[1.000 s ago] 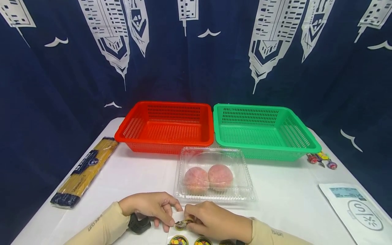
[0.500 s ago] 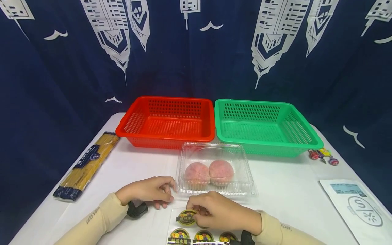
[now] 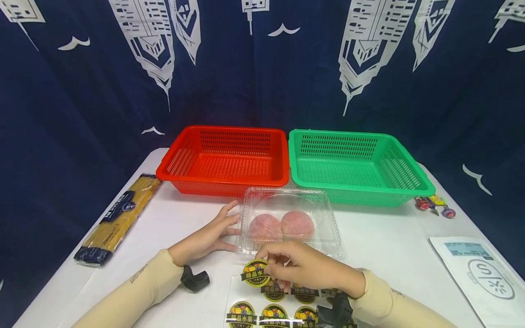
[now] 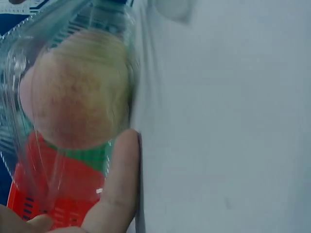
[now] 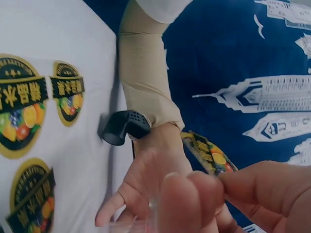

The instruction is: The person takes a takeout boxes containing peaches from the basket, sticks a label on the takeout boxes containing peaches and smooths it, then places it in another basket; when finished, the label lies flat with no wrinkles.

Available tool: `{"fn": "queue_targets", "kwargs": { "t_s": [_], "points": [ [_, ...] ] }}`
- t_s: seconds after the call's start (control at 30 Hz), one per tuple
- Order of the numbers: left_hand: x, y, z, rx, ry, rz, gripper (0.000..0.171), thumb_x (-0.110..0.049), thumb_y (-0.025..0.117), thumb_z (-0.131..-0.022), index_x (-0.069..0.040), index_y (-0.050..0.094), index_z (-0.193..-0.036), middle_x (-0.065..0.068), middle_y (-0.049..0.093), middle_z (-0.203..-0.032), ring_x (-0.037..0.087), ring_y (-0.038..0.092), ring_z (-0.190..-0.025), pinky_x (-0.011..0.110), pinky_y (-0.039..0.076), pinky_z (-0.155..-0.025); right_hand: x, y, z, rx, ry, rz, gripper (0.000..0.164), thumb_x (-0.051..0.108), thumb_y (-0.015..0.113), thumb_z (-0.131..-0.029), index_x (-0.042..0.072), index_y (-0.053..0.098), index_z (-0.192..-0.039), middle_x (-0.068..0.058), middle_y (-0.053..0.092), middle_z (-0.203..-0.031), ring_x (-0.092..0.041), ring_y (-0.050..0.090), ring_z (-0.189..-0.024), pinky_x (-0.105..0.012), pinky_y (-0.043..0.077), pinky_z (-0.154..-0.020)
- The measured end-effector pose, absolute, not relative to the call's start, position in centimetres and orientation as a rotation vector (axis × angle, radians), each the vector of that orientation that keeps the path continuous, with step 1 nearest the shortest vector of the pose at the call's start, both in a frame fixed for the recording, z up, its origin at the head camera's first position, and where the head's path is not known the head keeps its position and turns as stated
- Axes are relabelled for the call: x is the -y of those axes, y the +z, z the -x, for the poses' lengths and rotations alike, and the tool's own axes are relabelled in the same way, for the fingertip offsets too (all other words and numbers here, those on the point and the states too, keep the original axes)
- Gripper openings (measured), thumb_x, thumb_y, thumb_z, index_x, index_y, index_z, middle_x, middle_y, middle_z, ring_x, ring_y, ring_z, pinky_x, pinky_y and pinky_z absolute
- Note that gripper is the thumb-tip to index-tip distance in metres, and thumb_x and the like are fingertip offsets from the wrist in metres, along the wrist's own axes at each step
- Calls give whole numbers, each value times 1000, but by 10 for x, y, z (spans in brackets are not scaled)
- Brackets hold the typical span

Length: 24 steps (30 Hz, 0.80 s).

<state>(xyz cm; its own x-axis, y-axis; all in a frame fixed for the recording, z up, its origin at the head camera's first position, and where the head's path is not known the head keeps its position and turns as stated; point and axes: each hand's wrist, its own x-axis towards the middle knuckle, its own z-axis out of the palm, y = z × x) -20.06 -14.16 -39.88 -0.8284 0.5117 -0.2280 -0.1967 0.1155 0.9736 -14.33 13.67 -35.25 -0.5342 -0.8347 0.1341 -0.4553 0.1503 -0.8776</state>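
My right hand (image 3: 301, 264) pinches a round black-and-gold fruit sticker (image 3: 255, 273) between thumb and fingers, held over the top of the sticker sheet (image 3: 234, 294). In the right wrist view the same sticker (image 5: 210, 153) shows edge-tilted beside the fingertips. At the left side of the clear plastic clamshell box (image 3: 324, 218), my left hand (image 3: 211, 237) reaches with spread fingers, its fingertips right at the box's edge. Inside the closed box lie two pink peaches (image 3: 297, 224). The left wrist view shows a finger (image 4: 121, 179) along the box's base, close to a peach (image 4: 80, 92).
Behind the box stand a red basket (image 3: 225, 187) and a green basket (image 3: 365, 193), side by side. A pack of spaghetti (image 3: 119, 218) lies at the left. Lollipops (image 3: 434, 205) and a white pouch (image 3: 476, 273) lie at the right.
The sticker has come off the sheet in the right hand, which has risen toward the box. The left hand has left the sheet and spread its fingers at the box's left side.
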Motion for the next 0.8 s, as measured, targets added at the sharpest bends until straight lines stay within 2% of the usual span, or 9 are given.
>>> {"fn": "queue_targets", "kwargs": {
  "t_s": [0.13, 0.3, 0.4, 0.57, 0.7, 0.8],
  "points": [
    [133, -396, 201, -1812, 1815, -307, 86, -38, 47, -111, -29, -12, -173, 25, -5, -177, 58, 9, -160, 72, 44, -113, -143, -347, 151, -1991, -1434, 1167, 18, -5, 59, -104, -3, 67, -120, -14, 63, -78, -3, 63, -63, -31, 62, -55],
    [122, -391, 202, -1779, 1855, -286, 96, -32, 52, -106, -33, -19, -171, 27, -9, -176, 56, -1, -161, 85, 30, -113, -152, -340, 163, -1923, -1502, 1061, 20, -5, 61, -103, -9, 62, -123, -24, 61, -79, -7, 62, -61, -26, 60, -57],
    [115, -389, 204, -1783, 1876, -264, 100, -28, 55, -104, -35, -19, -171, 27, -15, -175, 53, -6, -162, 89, 23, -111, -159, -333, 170, -1907, -1526, 993, 23, -3, 62, -104, -10, 60, -125, -20, 61, -79, -9, 62, -61, -24, 59, -58],
    [109, -389, 208, -1814, 1876, -252, 104, -22, 60, -101, -37, -15, -172, 23, -20, -176, 48, -16, -163, 91, 19, -110, -171, -324, 180, -1885, -1547, 918, 26, -2, 63, -104, -11, 59, -128, -11, 62, -82, -10, 62, -61, -25, 59, -58],
    [110, -391, 209, -1817, 1862, -268, 107, -20, 61, -99, -36, -15, -172, 22, -24, -176, 48, -17, -162, 92, 17, -109, -180, -318, 192, -1897, -1533, 872, 27, -1, 64, -104, -13, 57, -127, -8, 65, -83, -8, 62, -62, -22, 58, -58],
    [111, -392, 211, -1812, 1864, -290, 107, -18, 61, -98, -36, -15, -172, 23, -24, -175, 52, -11, -162, 92, 19, -109, -186, -314, 202, -1926, -1523, 798, 29, 1, 65, -105, -11, 56, -129, -6, 68, -84, -7, 61, -62, -20, 56, -59]
  ]
}}
